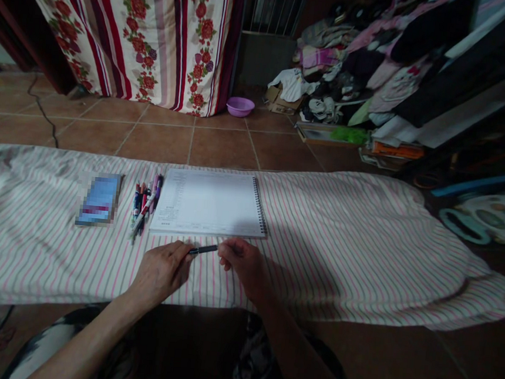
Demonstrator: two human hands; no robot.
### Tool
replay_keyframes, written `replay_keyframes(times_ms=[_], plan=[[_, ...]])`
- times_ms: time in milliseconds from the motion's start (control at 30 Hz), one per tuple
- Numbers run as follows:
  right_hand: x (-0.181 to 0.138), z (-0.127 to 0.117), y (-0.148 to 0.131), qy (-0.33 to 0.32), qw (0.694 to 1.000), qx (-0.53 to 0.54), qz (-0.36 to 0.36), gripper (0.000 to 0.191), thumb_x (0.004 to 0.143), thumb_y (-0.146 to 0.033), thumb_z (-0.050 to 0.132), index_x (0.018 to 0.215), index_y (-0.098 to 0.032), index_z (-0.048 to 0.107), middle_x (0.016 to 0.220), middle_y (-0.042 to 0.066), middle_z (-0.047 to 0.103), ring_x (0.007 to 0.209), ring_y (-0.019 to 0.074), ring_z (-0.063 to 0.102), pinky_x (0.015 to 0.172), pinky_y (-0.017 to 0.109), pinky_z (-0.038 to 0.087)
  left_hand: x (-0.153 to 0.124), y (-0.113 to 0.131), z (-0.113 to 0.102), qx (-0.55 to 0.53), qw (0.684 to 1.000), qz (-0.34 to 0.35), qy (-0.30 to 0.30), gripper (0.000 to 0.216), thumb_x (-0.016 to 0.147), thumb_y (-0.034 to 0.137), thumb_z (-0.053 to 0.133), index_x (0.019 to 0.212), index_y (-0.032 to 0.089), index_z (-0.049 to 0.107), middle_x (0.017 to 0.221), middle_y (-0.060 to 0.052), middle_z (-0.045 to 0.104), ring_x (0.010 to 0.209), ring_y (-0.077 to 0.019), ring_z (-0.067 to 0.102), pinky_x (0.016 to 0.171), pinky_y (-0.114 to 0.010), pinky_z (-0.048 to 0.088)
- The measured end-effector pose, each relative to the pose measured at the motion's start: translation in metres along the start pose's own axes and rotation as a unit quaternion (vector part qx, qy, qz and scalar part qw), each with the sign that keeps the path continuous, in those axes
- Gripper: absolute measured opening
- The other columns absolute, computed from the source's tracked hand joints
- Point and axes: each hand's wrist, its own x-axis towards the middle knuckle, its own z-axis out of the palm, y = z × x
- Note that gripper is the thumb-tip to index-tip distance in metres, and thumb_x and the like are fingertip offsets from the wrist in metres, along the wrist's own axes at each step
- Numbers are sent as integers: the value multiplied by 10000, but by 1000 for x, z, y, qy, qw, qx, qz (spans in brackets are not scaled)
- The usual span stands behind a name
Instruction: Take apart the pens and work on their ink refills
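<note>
A dark pen (pixel 205 249) lies nearly level between my two hands, just in front of the notebook. My left hand (pixel 160 270) is closed around its left end. At the pen's right end, the fingers of my right hand (pixel 241 260) are pinched together, and they appear to grip the tip. Behind the hands, a spiral-bound notebook (pixel 216 201) is open at a mostly blank page, its coil on the right side. Left of it lies a bunch of several pens and markers (pixel 145 204).
A phone (pixel 99 199) with a blurred screen lies at the left on the striped cloth (pixel 341 238) covering the low table. Beyond, on the tiled floor, are a purple basin (pixel 240 107), a flowered curtain (pixel 159 40) and a heap of clothes (pixel 347 68).
</note>
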Motion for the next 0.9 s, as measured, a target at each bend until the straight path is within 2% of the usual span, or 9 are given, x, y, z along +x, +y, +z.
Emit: replay_keyframes(times_ms=[200, 367, 567, 733, 900], plan=[[-3, 2, -4, 28, 999, -5, -16, 104, 691, -261, 597, 671, -159, 602, 529, -24, 564, 492, 90, 505, 505, 213, 404, 0, 1, 0, 9, 1000, 0, 0, 216, 856, 223, 369, 986, 158, 530, 783, -56, 635, 652, -173, 616, 575, -278, 481], [-2, 0, -3, -9, 999, 35, -26, 94, 693, -251, 602, 725, -164, 607, 565, -26, 581, 531, 92, 525, 554, 226, 417, 0, 0, 0, -1, 1000, -11, -21, 214, 861, 224, 358, 979, 162, 526, 762, -46, 629, 646, -170, 617, 563, -269, 471], [0, 2, 0, -21, 997, 74, -1, 131, 694, -285, 599, 738, -162, 598, 580, -27, 581, 528, 87, 520, 516, 210, 411, 1, 2, -1, 0, 1000, -9, -15, 216, 860, 216, 352, 969, 158, 529, 742, -42, 623, 630, -157, 608, 553, -252, 457], [1, 1, 1, -10, 1000, 15, -4, 152, 709, -292, 582, 648, -154, 569, 503, -35, 534, 441, 69, 450, 449, 197, 360, 1, 4, -2, 9, 1000, -3, -23, 218, 851, 221, 367, 967, 156, 541, 743, -48, 628, 632, -157, 609, 560, -252, 467], [-1, 1, 0, 11, 999, -14, -29, 111, 711, -259, 569, 652, -166, 566, 525, -32, 543, 489, 86, 492, 501, 208, 397, 2, 4, -1, 12, 1000, -1, -27, 217, 850, 212, 363, 959, 151, 541, 740, -51, 629, 631, -164, 611, 566, -264, 472]])
